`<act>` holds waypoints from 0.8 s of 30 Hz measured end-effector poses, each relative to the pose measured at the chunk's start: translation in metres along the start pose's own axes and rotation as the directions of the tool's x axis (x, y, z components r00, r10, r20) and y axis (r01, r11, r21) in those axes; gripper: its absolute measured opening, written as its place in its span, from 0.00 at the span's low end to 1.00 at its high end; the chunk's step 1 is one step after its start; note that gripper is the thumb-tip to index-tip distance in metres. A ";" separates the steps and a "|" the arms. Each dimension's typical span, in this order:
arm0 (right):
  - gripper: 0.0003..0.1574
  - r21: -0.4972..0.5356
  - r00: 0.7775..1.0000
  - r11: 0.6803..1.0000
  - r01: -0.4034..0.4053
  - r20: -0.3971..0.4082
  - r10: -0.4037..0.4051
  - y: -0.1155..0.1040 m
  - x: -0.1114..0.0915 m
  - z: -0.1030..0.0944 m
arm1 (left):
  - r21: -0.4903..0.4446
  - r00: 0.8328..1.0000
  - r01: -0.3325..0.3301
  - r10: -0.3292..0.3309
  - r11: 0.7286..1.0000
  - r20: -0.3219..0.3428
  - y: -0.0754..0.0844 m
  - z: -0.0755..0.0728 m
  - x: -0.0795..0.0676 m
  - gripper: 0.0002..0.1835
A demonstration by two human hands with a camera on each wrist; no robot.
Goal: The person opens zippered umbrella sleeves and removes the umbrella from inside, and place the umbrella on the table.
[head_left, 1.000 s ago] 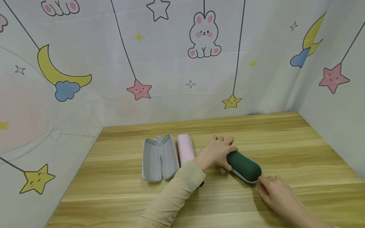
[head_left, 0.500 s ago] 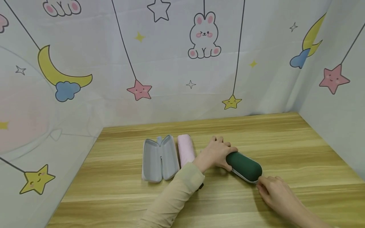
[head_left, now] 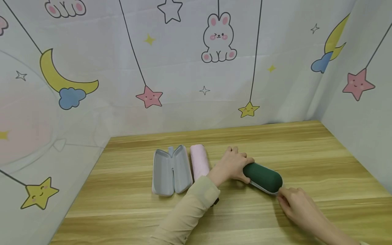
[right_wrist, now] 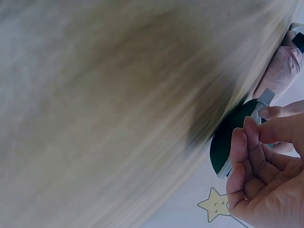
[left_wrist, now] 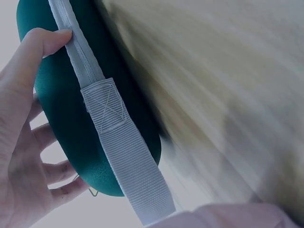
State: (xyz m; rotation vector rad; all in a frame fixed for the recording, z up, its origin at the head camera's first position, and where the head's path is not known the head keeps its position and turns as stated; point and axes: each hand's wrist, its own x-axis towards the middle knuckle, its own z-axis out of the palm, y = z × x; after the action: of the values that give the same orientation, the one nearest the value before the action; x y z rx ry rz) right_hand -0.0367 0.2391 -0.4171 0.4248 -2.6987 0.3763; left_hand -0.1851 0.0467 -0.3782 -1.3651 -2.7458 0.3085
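A dark green zip case (head_left: 264,177) with a light grey zipper band lies slantwise on the table in the head view. My left hand (head_left: 234,165) grips its far-left end, the thumb on the near side and the fingers over the back. In the left wrist view the thumb presses the grey zipper (left_wrist: 80,52), and a ribbed grey strap (left_wrist: 128,147) hangs from that end. My right hand (head_left: 297,204) pinches the zipper at the case's near-right end between thumb and curled index finger. Those fingertips hide the pinched part itself.
Left of the case lies a pink fabric roll (head_left: 200,160) with a black end piece (head_left: 215,201), partly behind the left sleeve. Beside it sits an open case (head_left: 162,172) with a grey lining. A printed curtain (head_left: 180,119) stands behind the wooden table (head_left: 122,217).
The green case's near-right end has shifted slightly to the right, and the right hand has moved a little right and up with it. The left hand keeps its grip.
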 end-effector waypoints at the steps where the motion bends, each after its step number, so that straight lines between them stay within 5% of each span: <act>1: 0.18 0.000 1.000 1.000 0.003 -0.007 -0.003 0.000 0.000 0.000 | 0.002 1.000 0.002 -0.002 1.000 -0.001 0.000 0.000 0.000 0.37; 16: 0.18 0.001 1.000 1.000 0.000 0.003 0.000 0.000 0.006 -0.001 | 0.029 0.998 0.068 -0.068 0.997 0.016 0.009 0.000 -0.001 0.37; 24: 0.14 0.020 0.999 0.999 -0.033 -0.018 0.033 0.004 0.006 -0.001 | -0.233 0.999 0.040 -0.032 0.972 0.038 -0.009 0.003 -0.003 0.40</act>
State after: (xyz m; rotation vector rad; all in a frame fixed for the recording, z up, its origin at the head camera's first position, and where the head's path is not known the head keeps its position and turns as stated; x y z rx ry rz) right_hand -0.0426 0.2416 -0.4146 0.3807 -2.6896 0.4145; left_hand -0.1902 0.0385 -0.3791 -1.3665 -2.9081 0.0051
